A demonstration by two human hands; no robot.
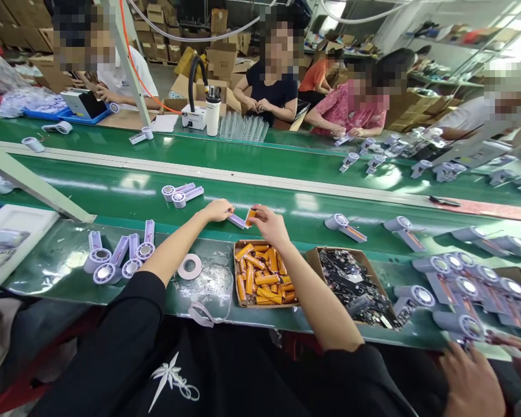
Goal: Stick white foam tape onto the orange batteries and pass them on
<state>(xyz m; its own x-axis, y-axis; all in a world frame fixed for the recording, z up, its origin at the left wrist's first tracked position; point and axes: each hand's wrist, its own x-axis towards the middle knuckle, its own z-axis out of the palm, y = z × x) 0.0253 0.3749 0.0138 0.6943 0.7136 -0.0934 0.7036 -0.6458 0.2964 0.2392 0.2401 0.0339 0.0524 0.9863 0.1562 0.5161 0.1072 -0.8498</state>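
My two hands at work above the worktop point(215, 248), all positions being given from the battery box point(236, 279), an open cardboard box heaped with orange batteries point(267, 280). My left hand point(218, 210), beyond the box and slightly to its left, is closed around one end of a pale plastic casing point(237, 220), which slopes down to the right, beyond the box's far edge. My right hand point(269, 225), just beyond that same edge, grasps a single orange cell point(250, 216) between thumb and fingers; the cell is at the casing's free end, though I cannot tell whether the two touch. My right forearm crosses over the box's right side. Left of the box, a roll of tape point(197, 267) lies flat; farther left, four fans point(105, 273) form a group. Beyond the box and to its left, two more fans point(179, 200) lie side by side. Just right of the box stands a carton point(313, 260) of small dark parts point(345, 272); well to the right is a cluster of fans point(464, 286), with a co-worker's hand point(473, 373) near it. Far beyond the box, a white bottle point(213, 116) stands beside clear cups point(243, 127), with a person in a dark top point(274, 95) behind them
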